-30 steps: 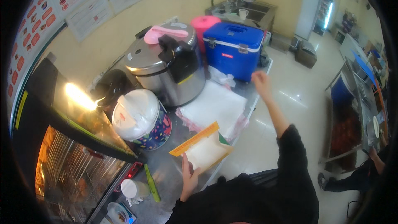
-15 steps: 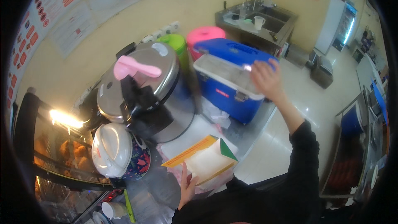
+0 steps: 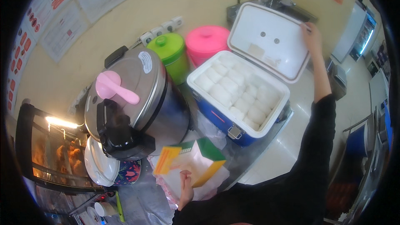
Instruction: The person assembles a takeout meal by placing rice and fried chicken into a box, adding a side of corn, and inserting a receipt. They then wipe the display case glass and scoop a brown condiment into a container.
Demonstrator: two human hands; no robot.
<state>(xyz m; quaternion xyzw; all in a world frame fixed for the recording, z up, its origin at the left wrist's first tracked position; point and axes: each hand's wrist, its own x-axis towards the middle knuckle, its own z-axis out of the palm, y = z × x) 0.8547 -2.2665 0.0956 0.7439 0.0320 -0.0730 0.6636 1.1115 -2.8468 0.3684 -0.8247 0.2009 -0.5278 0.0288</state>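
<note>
**Cooler box open at the bench: items, left to right**

1. Warming cabinet (image 3: 54, 150), glass-fronted, lit, browned food inside; far left.
2. Small pot with a white lid (image 3: 104, 167), just below the big cooker.
3. Large steel cooker (image 3: 133, 104), lid shut, pink rice paddle (image 3: 114, 89) lying on top.
4. Left hand (image 3: 186, 185), fingers closed on the near edge of an open carton (image 3: 196, 162), white inside with orange and green flaps, held above the bench (image 3: 141, 200). Judgement: keep the carton level and its mouth turned toward the cooler, so filling needs only a short reach.
5. Green tub (image 3: 173, 54) and pink tub (image 3: 207, 41), lidded, against the wall.
6. Blue cooler box (image 3: 233, 121), white rim, packed with white wrapped bundles (image 3: 239, 89) in rows; it stands right of the cooker, near the bench end.
7. Cooler lid (image 3: 268, 37), swung up and back.
8. Right hand (image 3: 311, 35), arm stretched out, fingers curled over the lid's far edge. Judgement: the lid looks propped only by that grip; let it rest fully back before letting go, or it may drop onto the bundles.

**Change from half a second ago:** the cooler was closed, the right hand on top of its lid; now the lid stands open and the contents show. The carton is in the same hand, its flaps spread wider.
</note>
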